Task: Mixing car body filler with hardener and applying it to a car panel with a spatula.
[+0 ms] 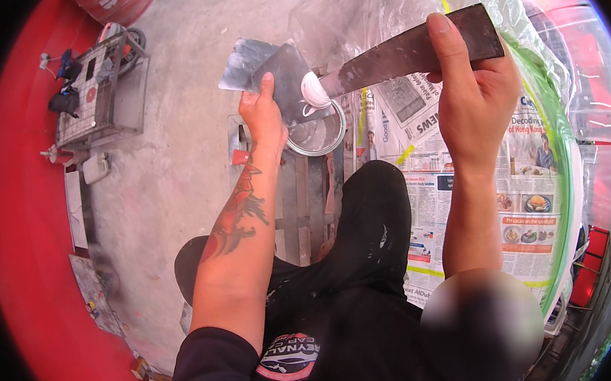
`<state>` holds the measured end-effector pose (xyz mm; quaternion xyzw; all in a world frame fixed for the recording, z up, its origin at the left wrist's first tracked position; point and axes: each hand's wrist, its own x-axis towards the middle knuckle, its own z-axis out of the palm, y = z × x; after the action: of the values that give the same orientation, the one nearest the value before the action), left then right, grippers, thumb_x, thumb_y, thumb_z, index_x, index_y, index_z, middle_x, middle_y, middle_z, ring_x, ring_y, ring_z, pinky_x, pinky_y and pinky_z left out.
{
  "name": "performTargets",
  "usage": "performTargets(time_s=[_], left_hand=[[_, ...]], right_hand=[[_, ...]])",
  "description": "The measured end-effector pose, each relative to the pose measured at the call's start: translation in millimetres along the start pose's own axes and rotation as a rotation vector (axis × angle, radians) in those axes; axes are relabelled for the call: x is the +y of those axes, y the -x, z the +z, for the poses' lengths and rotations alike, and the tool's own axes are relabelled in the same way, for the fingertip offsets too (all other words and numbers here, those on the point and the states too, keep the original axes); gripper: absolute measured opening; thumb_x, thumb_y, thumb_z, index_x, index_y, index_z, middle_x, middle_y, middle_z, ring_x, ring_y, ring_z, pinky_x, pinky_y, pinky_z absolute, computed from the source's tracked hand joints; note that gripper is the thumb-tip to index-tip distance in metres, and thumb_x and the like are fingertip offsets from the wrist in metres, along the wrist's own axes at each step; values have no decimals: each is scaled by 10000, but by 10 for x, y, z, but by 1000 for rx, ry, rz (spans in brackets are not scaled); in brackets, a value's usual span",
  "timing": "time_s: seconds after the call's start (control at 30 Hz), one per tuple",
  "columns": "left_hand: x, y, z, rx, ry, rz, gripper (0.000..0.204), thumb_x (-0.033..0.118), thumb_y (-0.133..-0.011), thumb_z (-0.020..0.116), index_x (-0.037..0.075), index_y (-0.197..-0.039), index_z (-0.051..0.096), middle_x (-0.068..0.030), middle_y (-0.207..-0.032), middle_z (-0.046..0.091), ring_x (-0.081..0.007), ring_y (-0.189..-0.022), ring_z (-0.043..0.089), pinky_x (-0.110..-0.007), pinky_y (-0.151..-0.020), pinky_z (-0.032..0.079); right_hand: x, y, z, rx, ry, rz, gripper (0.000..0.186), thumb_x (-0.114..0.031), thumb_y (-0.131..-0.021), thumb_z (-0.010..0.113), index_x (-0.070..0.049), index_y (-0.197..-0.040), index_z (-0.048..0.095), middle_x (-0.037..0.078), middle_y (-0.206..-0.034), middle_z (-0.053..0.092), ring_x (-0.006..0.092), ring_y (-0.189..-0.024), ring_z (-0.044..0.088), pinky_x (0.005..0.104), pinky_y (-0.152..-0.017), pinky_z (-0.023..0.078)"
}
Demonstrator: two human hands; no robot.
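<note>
My left hand (261,112) is closed on a dark flat plate (284,71), thumb on top. A lighter grey sheet (243,62) juts out to the left behind it. In my right hand (480,104) is a long, dark, tapering spatula (399,55), with the thumb pressed along its wide end. Its narrow tip meets a lump of white paste (312,89) at the plate's right edge, and some paste hangs down in a loop. Just below is an open round metal can (342,133), its inside partly hidden by the plate and my left hand.
Newspaper sheets (420,211), held by yellow tape, cover the surface on my right. Clear plastic sheeting (349,10) drapes beyond them. My dark-trousered knee (376,192) is close to the can. A wheeled metal cart (94,99) stands at the far left on concrete floor (187,22).
</note>
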<state>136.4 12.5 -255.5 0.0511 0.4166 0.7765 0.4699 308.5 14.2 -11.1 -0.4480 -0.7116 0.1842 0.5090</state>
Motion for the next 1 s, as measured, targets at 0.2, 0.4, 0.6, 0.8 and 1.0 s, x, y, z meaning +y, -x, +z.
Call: performTargets(time_s=[0.2, 0.4, 0.6, 0.8, 1.0], left_hand=[[16, -35, 3, 5, 46, -113, 250, 123, -1001, 680, -6, -1202, 607, -87, -1199, 677, -187, -1072, 643, -370, -955, 514], [68, 1, 40, -45, 116, -172, 255, 147, -998, 691, -3, -1184, 602, -85, -1165, 671, -196, -1054, 637, -389, -941, 516], [111, -45, -57, -6, 32, -161, 329, 170, -1028, 640, -32, -1272, 551, -145, -1239, 653, -262, -1102, 663, -445, -964, 556], [315, -136, -156, -5, 133, -101, 323, 178, -1020, 665, -6, -1266, 566, -120, -1255, 657, -238, -1143, 641, -423, -996, 513], [922, -87, -60, -22, 242, -30, 368, 244, -1060, 602, -16, -1315, 556, -136, -1333, 632, -288, -1192, 636, -463, -1054, 515]], right_hand=[[23, 60, 126, -56, -41, 8, 244, -225, -972, 744, -5, -877, 696, 15, -710, 673, 95, -630, 562, 258, -597, 445], [248, 201, 190, -110, 82, 76, 282, -250, -972, 739, 16, -896, 685, 82, -668, 663, 142, -588, 546, 297, -582, 444], [849, 507, 338, -134, 3, 227, 289, -259, -994, 725, 20, -927, 690, 20, -736, 646, 93, -675, 518, 273, -622, 429], [1786, 915, 548, -157, -111, 585, 401, -308, -960, 751, 46, -1137, 682, 107, -773, 685, 141, -686, 617, 327, -636, 511], [2362, 1383, 680, -376, 81, 887, 555, -335, -1002, 692, 83, -1326, 522, 145, -1043, 682, 211, -869, 690, 327, -697, 583]])
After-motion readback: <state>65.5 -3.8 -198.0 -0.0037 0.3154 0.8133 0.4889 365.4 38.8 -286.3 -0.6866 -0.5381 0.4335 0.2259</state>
